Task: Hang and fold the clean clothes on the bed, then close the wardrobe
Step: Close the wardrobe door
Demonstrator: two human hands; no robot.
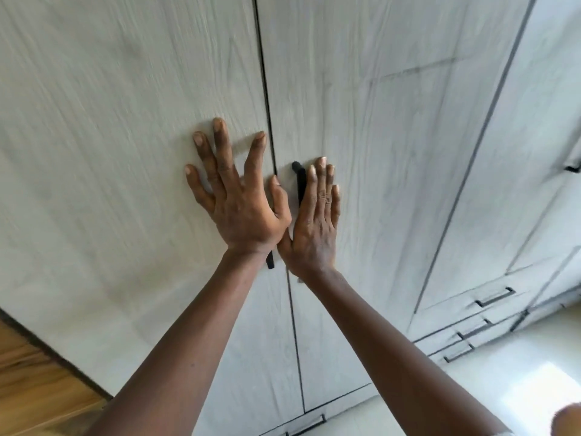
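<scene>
**Both palms flat on the wardrobe doors: the last step looks all but done**

Neither hand grips anything: the left hand (239, 196) lies spread, fingers splayed, flat against the left wardrobe door (110, 152), and the right hand (314, 221) lies flat with fingers together against the right wardrobe door (393, 136). The two hands sit just beside each other, thumbs nearly touching, on either side of the dark seam (267, 99) where the doors meet.

From the seam, the left hand sits at about 9 o'clock and the right at 3 o'clock. A black bar handle (300, 180) shows at 11 o'clock from the right hand, partly hidden beneath its fingers; a second black handle end (269, 262) pokes out at 5 o'clock below the left wrist. Neither is being held.

Judging by the thin, even seam, the doors appear shut or within a last push of it. No clothes, hangers or bed are in view, so I cannot confirm the hanging and folding from here, though pressing the doors closed suggests that part is finished. At 4 o'clock from the hands, lower drawers (490, 298) with slim handles look closed too. What seems left is only to make sure the doors sit flush, then lift the hands away.
</scene>
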